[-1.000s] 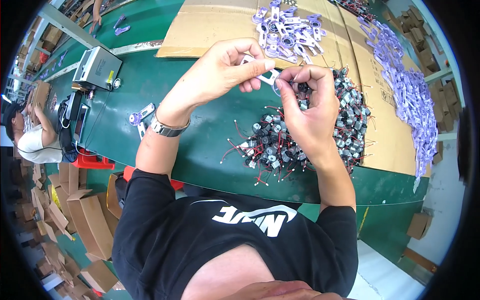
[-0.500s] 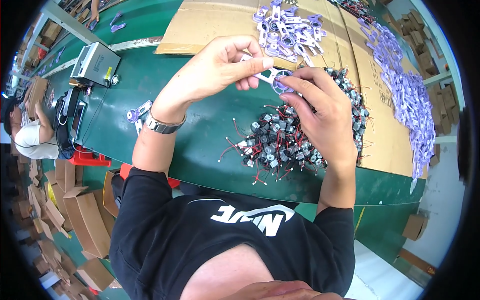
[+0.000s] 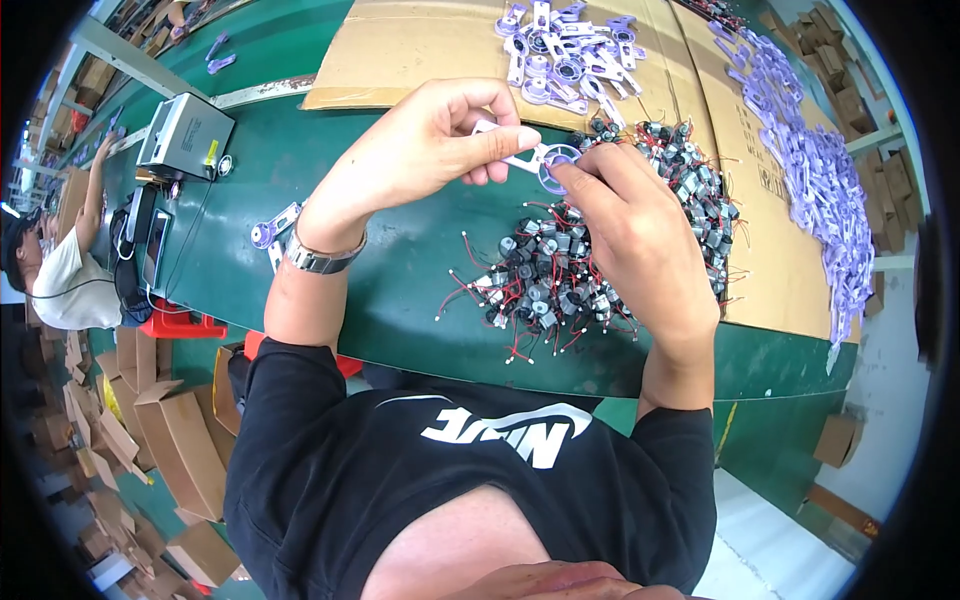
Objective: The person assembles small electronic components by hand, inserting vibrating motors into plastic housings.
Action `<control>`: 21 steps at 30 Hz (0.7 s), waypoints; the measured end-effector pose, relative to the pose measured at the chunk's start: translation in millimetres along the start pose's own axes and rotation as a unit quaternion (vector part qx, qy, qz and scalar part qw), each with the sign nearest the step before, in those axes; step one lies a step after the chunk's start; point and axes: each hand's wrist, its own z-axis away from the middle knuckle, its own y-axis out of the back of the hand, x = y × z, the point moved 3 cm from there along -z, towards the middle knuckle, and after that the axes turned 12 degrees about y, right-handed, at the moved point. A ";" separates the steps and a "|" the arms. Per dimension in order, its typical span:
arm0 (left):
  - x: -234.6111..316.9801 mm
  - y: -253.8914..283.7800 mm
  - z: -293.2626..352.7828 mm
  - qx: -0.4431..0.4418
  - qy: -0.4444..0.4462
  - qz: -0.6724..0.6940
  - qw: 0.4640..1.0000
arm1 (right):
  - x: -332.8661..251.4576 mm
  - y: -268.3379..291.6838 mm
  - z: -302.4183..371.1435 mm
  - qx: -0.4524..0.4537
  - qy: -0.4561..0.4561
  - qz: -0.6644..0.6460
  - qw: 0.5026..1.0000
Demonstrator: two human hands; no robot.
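At the far left, a grey box-shaped device (image 3: 185, 133) stands on the green table (image 3: 330, 260), and one single lilac bracket (image 3: 272, 232) lies near the person's wrist with a metal watch (image 3: 320, 258). The left hand (image 3: 420, 150) is closed around one end of a flat lilac plastic bracket (image 3: 530, 158); thumb and fingers pinch it firmly, above the table. The right hand (image 3: 630, 230) meets it at the round end, with the fingertips pressed together on that ring; if a small motor is between them, the view does not show it. Under the right hand lies a big heap of small motors with red and black wires (image 3: 570, 270), so much work seems left. On the cardboard sheet (image 3: 420, 50) far behind there is a pile of brackets (image 3: 570, 50), and at the right a long row of lilac pieces (image 3: 820, 190). Whether these are finished, one cannot tell.
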 end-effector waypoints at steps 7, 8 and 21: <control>1.6 -0.1 3.9 0.027 -0.018 -0.019 0.999 | 2.7 -1.6 0.8 0.015 -0.011 -0.043 0.999; 2.7 1.4 4.8 0.030 -0.011 -0.023 0.999 | 4.7 -2.6 0.5 0.015 -0.011 -0.044 0.999; 1.9 5.2 2.9 -0.010 -0.002 0.009 1.000 | 9.3 -5.3 -5.2 0.139 -0.061 -0.124 0.981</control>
